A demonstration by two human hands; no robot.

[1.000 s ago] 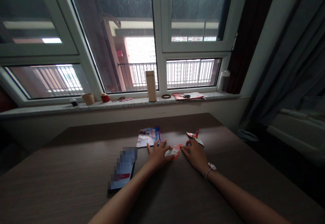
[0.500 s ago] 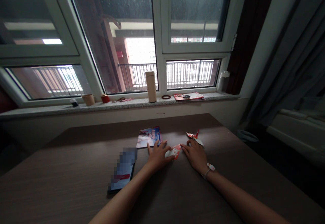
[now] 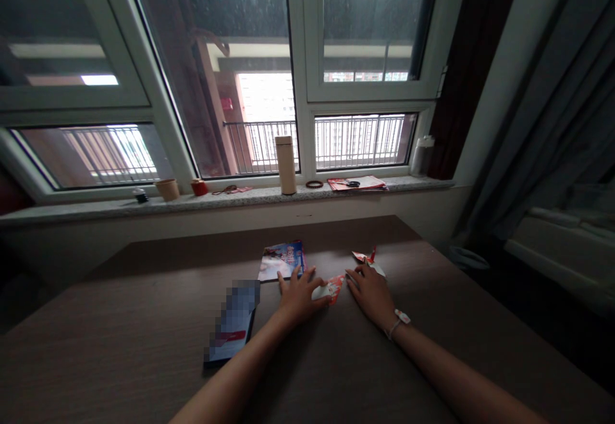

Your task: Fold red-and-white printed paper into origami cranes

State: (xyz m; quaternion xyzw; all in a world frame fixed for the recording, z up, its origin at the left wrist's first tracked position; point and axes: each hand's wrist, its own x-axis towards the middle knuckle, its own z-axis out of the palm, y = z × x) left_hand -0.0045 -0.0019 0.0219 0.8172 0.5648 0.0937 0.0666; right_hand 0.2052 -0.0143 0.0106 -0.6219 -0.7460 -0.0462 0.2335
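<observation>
A small folded piece of red-and-white patterned paper [image 3: 336,288] lies on the brown table. My left hand [image 3: 298,294] holds it down from the left, thumb and index finger on the paper and the other fingers spread. Those other fingertips reach the near right edge of a stack of printed paper sheets [image 3: 279,260]. Beside the paper's right corner is my right hand [image 3: 371,291], its fingers bent and slightly apart; whether a fingertip touches the corner I cannot tell. Just beyond the right hand sits a folded paper figure [image 3: 369,259], partly covered by it.
A phone [image 3: 233,325] lies left of my left forearm. On the windowsill stand a tan flask [image 3: 286,164], a paper cup [image 3: 167,189], a red spool [image 3: 198,187] and a clear bottle [image 3: 423,155]. Scissors [image 3: 353,184] rest on paper sheets [image 3: 369,182] there.
My right hand has shifted slightly right, away from the paper's corner. My left hand and the paper stay nearly in place.
</observation>
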